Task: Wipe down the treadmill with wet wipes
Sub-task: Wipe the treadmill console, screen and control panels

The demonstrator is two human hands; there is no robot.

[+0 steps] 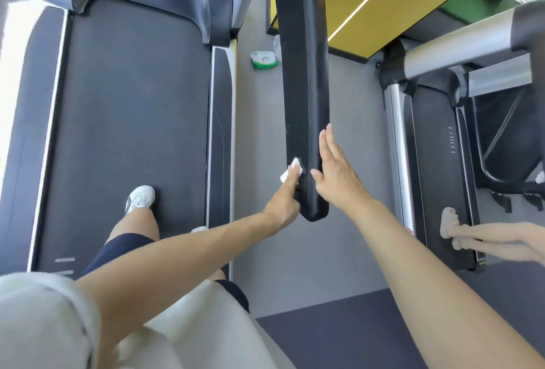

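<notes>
I am looking down at the belt [129, 121] on the left, where a white shoe [140, 199] is standing. Right of the side rail [221, 133], a wipes pack [263, 59] is lying on the grey floor [259, 138], well apart from both hands. The black handrail [303, 79] is hanging in the middle and hiding part of the floor behind it. My left hand [284, 200] is reaching up from lower left, its grip closing on a white wipe [292, 169] and pressing it against the handrail's left face near its lower end. My right hand [336, 168] is lying flat against the handrail's right face, fingers straight and spread, gripping nothing. Farther right, a second treadmill [436, 162] is standing, with someone else's foot [449, 222] on it.
</notes>
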